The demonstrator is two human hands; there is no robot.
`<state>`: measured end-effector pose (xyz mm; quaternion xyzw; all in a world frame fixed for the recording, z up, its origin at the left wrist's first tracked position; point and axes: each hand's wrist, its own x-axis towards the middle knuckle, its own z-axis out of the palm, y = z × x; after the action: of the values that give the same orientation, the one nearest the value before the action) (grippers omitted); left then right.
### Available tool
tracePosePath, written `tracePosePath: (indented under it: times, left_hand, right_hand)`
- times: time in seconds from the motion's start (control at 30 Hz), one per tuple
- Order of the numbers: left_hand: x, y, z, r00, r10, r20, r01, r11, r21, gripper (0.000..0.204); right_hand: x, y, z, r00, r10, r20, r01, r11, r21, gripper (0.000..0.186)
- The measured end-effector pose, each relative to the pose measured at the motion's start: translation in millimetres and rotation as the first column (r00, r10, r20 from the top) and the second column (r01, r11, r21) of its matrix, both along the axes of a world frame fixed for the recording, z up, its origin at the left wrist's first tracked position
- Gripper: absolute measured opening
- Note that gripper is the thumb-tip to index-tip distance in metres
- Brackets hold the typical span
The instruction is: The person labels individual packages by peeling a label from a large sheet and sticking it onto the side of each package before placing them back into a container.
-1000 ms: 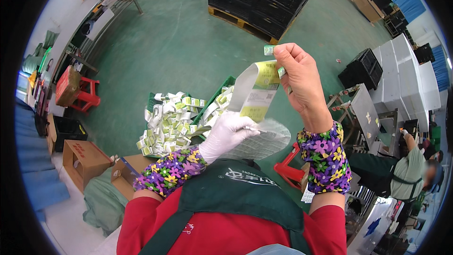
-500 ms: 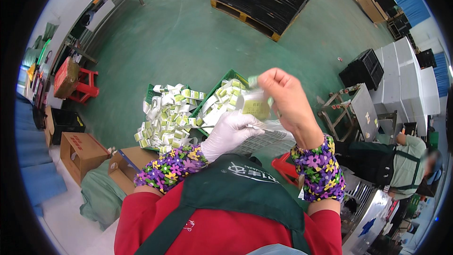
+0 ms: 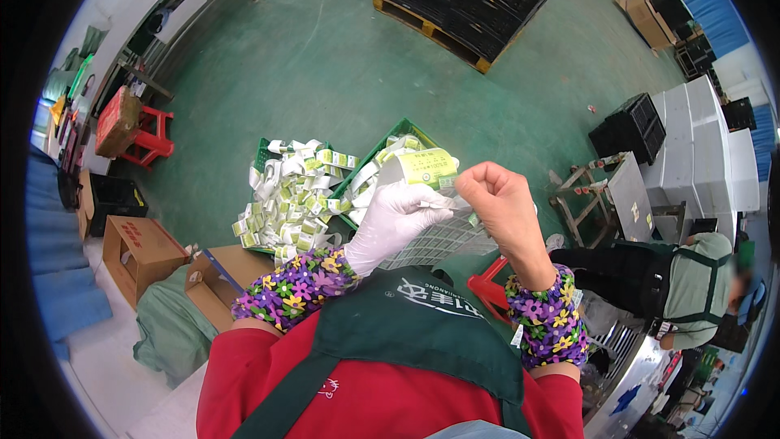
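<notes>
Gloved left hand: here it is (image 3: 388,226), closed on the gridded clear sheet (image 3: 439,242) at its four o'clock.
Printed band: yellow-green and white (image 3: 429,167), curling up at one o'clock from that glove.
Bare right hand: at three o'clock of the glove (image 3: 505,210), fingertips pinching a small green sticker (image 3: 446,183) against the band!
Band pile: heaped (image 3: 296,199), ten o'clock.

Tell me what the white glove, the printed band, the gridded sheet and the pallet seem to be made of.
Glove: probably thin rubber, matte; it wrinkles and hugs the fingers.
Band: smooth paper or plastic film; it curls and carries print.
Sheet: perhaps waxed paper or plastic, satiny; it looks translucent.
Pallet: likely bare wood; its yellowish-brown boards suggest so.
</notes>
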<state>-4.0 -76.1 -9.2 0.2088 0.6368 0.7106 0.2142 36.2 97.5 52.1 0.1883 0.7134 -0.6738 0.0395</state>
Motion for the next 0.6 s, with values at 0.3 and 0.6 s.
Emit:
tracePosePath:
  times: [0.3, 0.6]
  left_hand:
    - [2.6, -1.7, -1.7, 0.97, 0.02, -0.242, -0.037, 0.997, -0.069, 0.012]
    - [-0.8, 2.4, -2.2, 0.997, -0.026, -0.069, 0.033, 0.994, 0.102, 0.013]
  right_hand:
    - [-10.9, 1.8, 1.6, 0.989, 0.134, -0.068, -0.048, 0.71, 0.703, 0.024]
    - [-15.9, 14.6, -13.4, 0.969, 0.244, -0.038, -0.226, 0.939, 0.258, 0.028]
